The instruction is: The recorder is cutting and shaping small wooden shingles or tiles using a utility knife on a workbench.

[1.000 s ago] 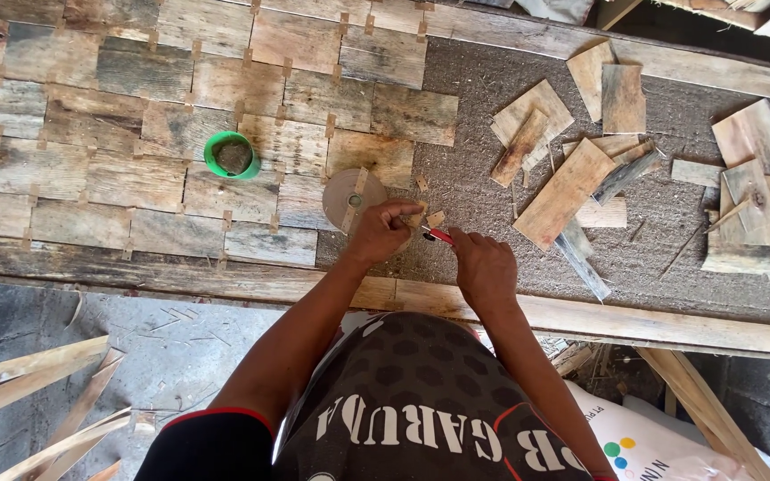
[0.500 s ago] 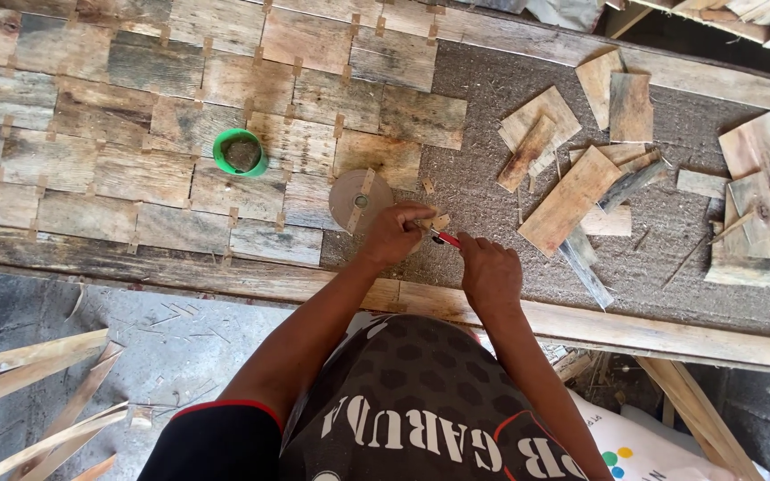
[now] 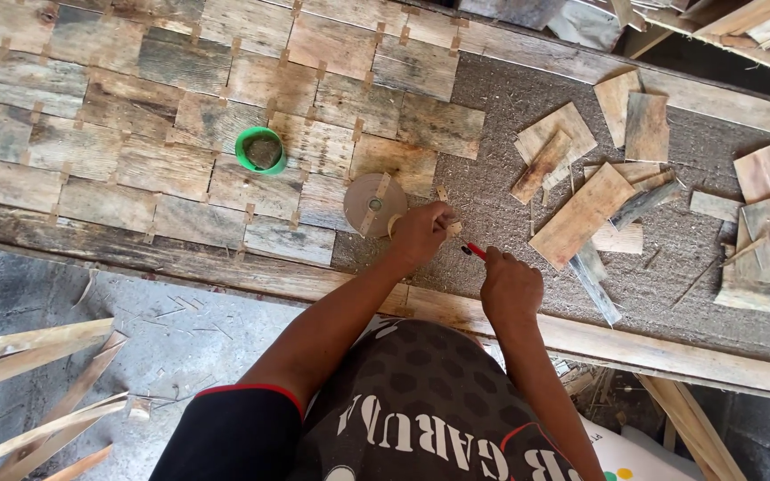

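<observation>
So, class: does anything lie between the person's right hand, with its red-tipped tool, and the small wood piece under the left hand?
Nothing visible does. The right hand points the red-tipped tool across a bare strip of grey board toward the left hand, which covers the small wood piece.

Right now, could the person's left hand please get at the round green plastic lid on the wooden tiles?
Probably yes: the left hand lies near the green lid, with only flat tiles between.

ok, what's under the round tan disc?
The round tan disc lies on weathered wooden tiles and coarse matting. A small wood strip crosses it; directly beneath is hidden.
</observation>
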